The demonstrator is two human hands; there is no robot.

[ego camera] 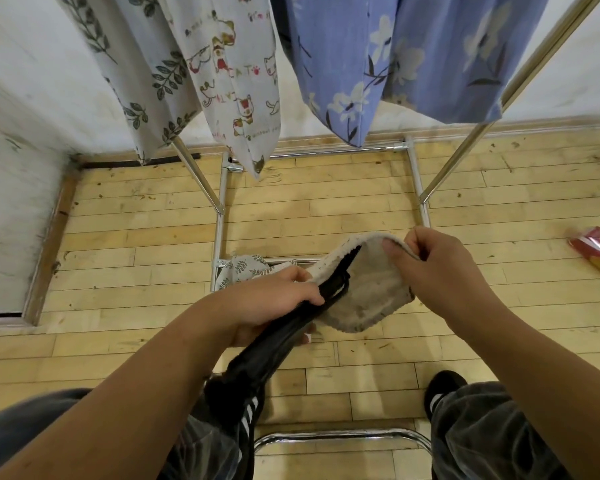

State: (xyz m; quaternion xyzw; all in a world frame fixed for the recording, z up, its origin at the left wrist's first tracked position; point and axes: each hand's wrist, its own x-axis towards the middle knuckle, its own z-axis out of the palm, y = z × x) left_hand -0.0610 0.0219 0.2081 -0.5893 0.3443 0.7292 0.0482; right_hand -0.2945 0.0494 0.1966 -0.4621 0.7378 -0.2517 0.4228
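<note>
Two hands up over the pale wooden plank floor (361,375), and both are busy. Closest to you, a curved chrome tube (340,436) sits low, just beside your black shoe with white stripes (444,384). Your left hand (274,299) has its fingers curled tight round a long black fabric piece (274,348) that hangs down toward your legs. It also meets the near corner of the fuzzy cream knitted cloth (371,292). Your right hand (437,268) pinches that cream cloth's far edge between thumb and fingers, so it hangs in the air between the two hands.

Beyond, a small leaf-print cloth (246,268) lies on the chrome rack base (219,233). Off right, a red and yellow packet (596,251) lies on the floor. Farthest up hang a leaf-print sheet (146,74), a cat-print cloth (236,81) reading "CAT", and a blue floral cloth (395,64).
</note>
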